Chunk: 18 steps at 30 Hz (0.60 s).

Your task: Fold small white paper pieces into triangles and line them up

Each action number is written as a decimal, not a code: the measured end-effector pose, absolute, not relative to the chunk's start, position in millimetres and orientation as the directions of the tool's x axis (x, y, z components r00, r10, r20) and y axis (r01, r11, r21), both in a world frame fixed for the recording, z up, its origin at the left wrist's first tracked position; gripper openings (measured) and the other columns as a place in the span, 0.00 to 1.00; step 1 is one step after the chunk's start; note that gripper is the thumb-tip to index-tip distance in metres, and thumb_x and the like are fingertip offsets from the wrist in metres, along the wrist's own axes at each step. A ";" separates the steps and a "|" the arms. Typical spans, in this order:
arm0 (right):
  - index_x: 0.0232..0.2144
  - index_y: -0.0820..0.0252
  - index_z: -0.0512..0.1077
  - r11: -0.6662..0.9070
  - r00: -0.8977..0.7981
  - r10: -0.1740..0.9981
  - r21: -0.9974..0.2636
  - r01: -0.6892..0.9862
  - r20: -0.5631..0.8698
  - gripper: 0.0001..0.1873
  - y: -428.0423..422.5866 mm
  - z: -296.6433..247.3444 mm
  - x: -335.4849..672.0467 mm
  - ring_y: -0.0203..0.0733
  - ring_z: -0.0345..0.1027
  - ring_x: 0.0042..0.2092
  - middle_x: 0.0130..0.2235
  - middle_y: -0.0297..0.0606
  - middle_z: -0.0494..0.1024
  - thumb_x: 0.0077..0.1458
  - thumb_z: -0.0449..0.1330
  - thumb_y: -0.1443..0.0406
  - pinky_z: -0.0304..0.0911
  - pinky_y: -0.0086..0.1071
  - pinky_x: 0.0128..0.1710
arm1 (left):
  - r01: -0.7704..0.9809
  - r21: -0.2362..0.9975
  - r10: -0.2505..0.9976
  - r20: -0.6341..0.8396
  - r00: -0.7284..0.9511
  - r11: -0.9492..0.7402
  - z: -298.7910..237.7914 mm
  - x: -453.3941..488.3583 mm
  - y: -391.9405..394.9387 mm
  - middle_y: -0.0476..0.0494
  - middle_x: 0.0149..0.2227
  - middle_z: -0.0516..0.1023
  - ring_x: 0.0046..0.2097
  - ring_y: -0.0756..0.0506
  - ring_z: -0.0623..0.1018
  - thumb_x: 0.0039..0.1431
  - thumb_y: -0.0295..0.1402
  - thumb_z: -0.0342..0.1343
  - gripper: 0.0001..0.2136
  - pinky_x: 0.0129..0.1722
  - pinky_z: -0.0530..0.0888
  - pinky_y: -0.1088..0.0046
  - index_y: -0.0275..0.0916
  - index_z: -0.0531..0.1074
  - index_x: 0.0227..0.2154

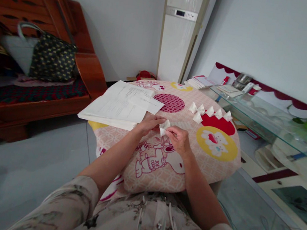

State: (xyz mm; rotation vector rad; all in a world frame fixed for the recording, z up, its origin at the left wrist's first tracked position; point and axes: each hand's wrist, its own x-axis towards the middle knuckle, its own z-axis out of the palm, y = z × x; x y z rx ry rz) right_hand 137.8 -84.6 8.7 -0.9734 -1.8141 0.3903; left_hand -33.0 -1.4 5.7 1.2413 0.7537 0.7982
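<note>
Between my two hands, above the table's near middle, is a small piece of folded white paper (163,128) with faint print on it. My left hand (151,123) grips its left edge with bent fingers. From the other side, my right hand (178,136) pinches its lower right edge. A stack of printed sheets (112,103) lies to the left of my hands, with a smaller paper slip (151,104) on top of it. Farther right stand several small pointed folded paper pieces (210,111), most of them in a row.
A patterned pink cloth (130,176) covers the round table. Right of it is a glass-topped cabinet (271,128) bearing papers, cups and other items. A wooden bench (90,74) with bags (53,57) stands at left. Behind the table rises a tall white air conditioner (177,38).
</note>
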 end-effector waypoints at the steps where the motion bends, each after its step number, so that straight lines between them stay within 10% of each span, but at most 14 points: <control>1: 0.27 0.58 0.74 0.630 -0.189 0.761 -0.635 0.447 0.621 0.12 -84.6 8.6 136.9 0.39 0.69 0.32 0.28 0.36 0.77 0.61 0.58 0.61 0.64 0.31 0.35 | -0.115 0.983 0.855 -0.066 0.515 0.146 4.5 -32.9 -0.2 0.44 0.30 0.80 0.28 0.50 0.75 0.45 0.41 0.71 0.20 0.31 0.73 0.73 0.31 0.79 0.38; 18: 0.27 0.56 0.71 0.400 0.047 0.824 -0.639 0.656 0.564 0.14 -78.3 0.4 141.9 0.40 0.65 0.27 0.25 0.36 0.75 0.60 0.55 0.57 0.57 0.32 0.31 | -0.133 0.988 0.800 0.144 0.582 -0.081 4.6 -26.5 -6.1 0.43 0.31 0.82 0.28 0.50 0.76 0.51 0.39 0.67 0.16 0.29 0.70 0.77 0.31 0.82 0.38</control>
